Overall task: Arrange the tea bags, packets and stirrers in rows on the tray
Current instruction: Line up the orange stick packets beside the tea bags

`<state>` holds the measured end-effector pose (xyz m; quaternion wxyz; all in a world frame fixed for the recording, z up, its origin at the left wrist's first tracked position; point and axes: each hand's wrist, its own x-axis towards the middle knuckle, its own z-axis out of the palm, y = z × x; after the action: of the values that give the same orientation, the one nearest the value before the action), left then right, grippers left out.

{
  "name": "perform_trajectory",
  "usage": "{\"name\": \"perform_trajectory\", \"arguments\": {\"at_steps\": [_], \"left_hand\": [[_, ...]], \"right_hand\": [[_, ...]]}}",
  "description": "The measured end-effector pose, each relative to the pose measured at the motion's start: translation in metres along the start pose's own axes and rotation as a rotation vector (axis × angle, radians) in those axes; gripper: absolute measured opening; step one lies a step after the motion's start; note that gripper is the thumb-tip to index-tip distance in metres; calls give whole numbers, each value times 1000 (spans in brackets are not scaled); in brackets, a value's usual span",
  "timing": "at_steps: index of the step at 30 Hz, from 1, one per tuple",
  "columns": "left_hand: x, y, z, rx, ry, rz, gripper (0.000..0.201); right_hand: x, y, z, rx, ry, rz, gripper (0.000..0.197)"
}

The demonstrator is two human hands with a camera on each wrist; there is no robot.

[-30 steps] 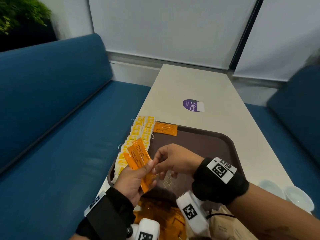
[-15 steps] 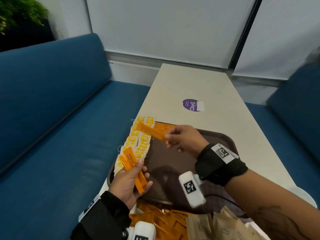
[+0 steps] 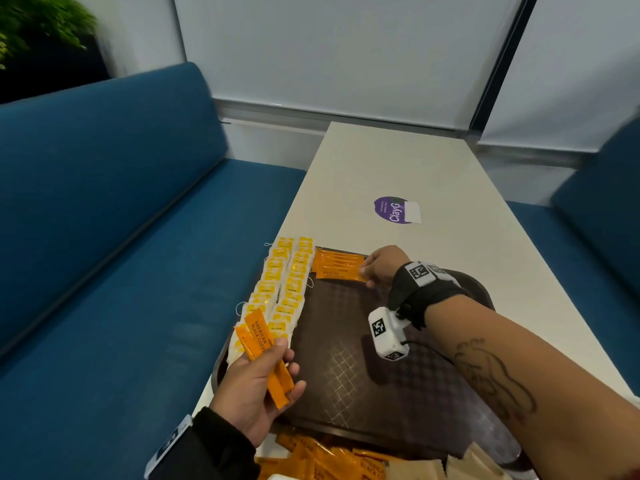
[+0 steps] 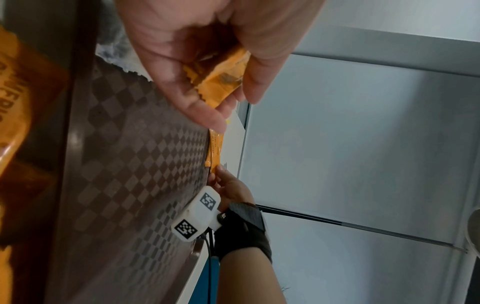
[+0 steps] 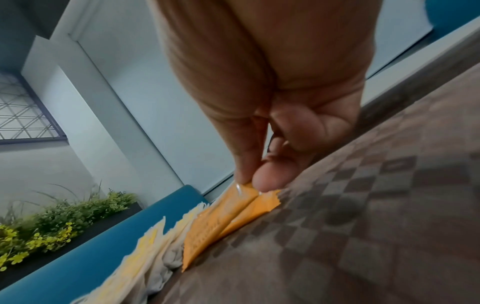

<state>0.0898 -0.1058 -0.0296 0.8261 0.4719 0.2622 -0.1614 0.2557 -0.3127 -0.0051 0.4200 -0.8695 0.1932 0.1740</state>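
Observation:
A brown patterned tray [image 3: 381,358] lies on the pale table. Two rows of yellow-and-white tea bags [image 3: 284,282] run along its left side. At its far left corner my right hand [image 3: 372,271] pinches the end of an orange coffee packet [image 3: 337,266] lying beside another orange one; thumb and fingertip grip the packet [image 5: 221,218] in the right wrist view. My left hand [image 3: 263,379] holds a small bunch of orange packets [image 3: 263,351] over the tray's near left corner, their ends [image 4: 218,78] clamped between palm and fingers. No stirrers show.
Loose orange packets [image 3: 329,462] and brown paper packets [image 3: 478,465] lie at the near edge of the table. A purple sticker [image 3: 394,209] marks the table beyond the tray. Blue bench seats [image 3: 121,271] flank the table on both sides.
My right hand took an orange packet from the bunch in my left hand, carried it to the tray's far left corner and lowered it beside the packet lying there. The left hand stayed put.

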Motion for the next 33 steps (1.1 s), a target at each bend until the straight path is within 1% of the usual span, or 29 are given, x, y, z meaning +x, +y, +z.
{"name": "perform_trajectory", "arguments": {"at_steps": [2, 3, 5, 6, 9, 12, 14, 15, 18, 21, 24, 27, 30, 33], "left_hand": [[1, 0, 0, 0, 5, -8, 15], [2, 0, 0, 2, 9, -11, 15], [3, 1, 0, 5, 12, -15, 15], [3, 1, 0, 6, 11, -15, 15], [3, 0, 0, 2, 8, -19, 15], [3, -1, 0, -4, 4, -21, 16], [3, -2, 0, -5, 3, -23, 17], [2, -2, 0, -6, 3, -25, 16], [2, -1, 1, -13, 0, -30, 16], [1, -1, 1, -13, -4, -29, 16], [0, 0, 2, -9, -3, -24, 15], [-3, 0, 4, -13, -6, -17, 13], [-5, -2, 2, -16, -10, -18, 14], [-7, -2, 1, -24, -21, -16, 15]], "right_hand": [[2, -6, 5, -24, -13, 40, 5], [4, -8, 8, -50, -23, 56, 6], [10, -11, 13, -102, -38, 90, 22], [13, -10, 15, -122, -40, 97, 26], [21, -11, 17, -123, -18, 86, 16], [21, -12, 17, -192, -36, 137, 16], [23, -13, 16, -170, -50, 145, 14], [24, -11, 15, -171, -39, 136, 13], [29, -5, 16, -201, 22, 93, 21], [31, -4, 18, -187, 42, 79, 16], [34, 1, 17, -240, 76, 54, 21], [34, 3, 17, -268, 93, -7, 24], [31, 5, 17, -306, 93, -18, 28], [31, 10, 15, -231, 65, -37, 23]]}}
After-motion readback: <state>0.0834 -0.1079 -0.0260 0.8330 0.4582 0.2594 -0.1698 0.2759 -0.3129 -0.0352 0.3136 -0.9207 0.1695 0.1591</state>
